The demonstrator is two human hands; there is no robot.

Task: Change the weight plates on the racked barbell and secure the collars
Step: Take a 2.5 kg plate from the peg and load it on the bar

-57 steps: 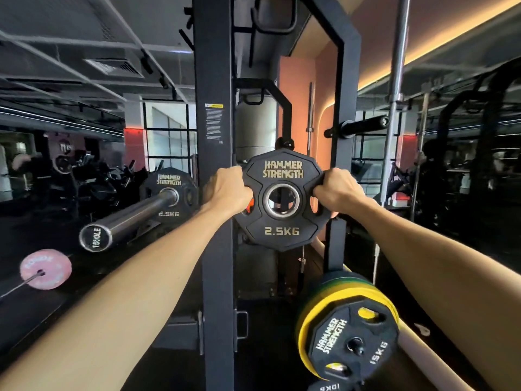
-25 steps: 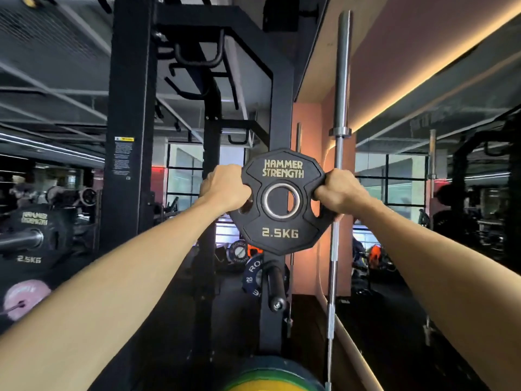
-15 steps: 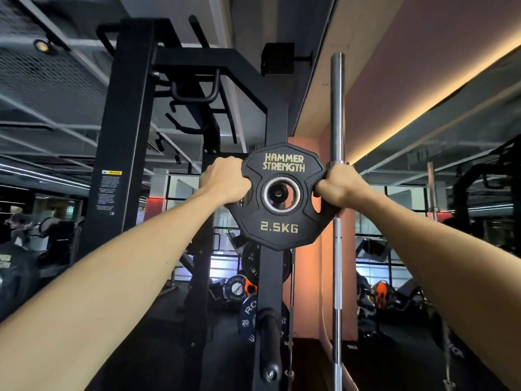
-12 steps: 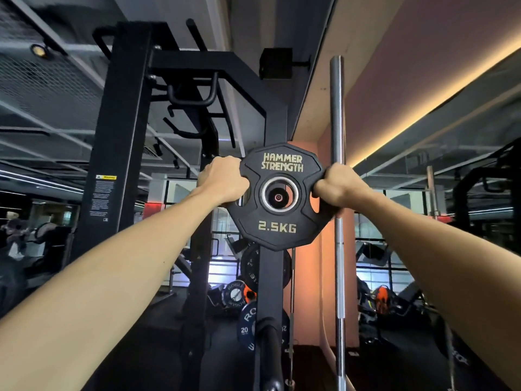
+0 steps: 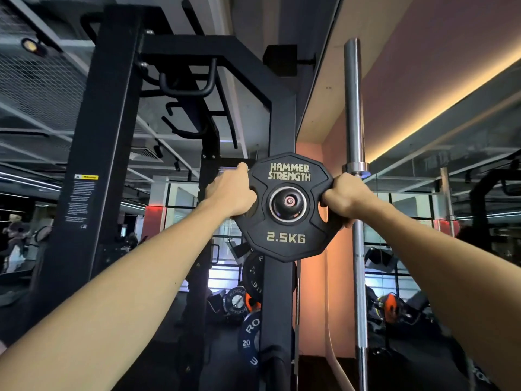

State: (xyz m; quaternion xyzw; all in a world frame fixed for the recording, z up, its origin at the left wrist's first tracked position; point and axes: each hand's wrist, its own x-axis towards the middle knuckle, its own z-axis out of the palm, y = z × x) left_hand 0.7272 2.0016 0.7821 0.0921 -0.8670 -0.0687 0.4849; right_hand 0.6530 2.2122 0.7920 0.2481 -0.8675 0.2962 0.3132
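We hold the 2.5 kg plate [image 5: 286, 207] upright at arm's length, its lettered face toward us. Our left hand [image 5: 231, 193] grips its left edge with fingers curled into the cutout, and our right hand [image 5: 345, 197] grips its right edge the same way. The plate's centre hole is lined up over the end of a storage peg [image 5: 289, 201] on the black rack upright [image 5: 279, 300] behind it. Just right of the plate a chrome barbell [image 5: 353, 114] stands vertical. Below the plate, more plates [image 5: 248, 338] hang on the rack.
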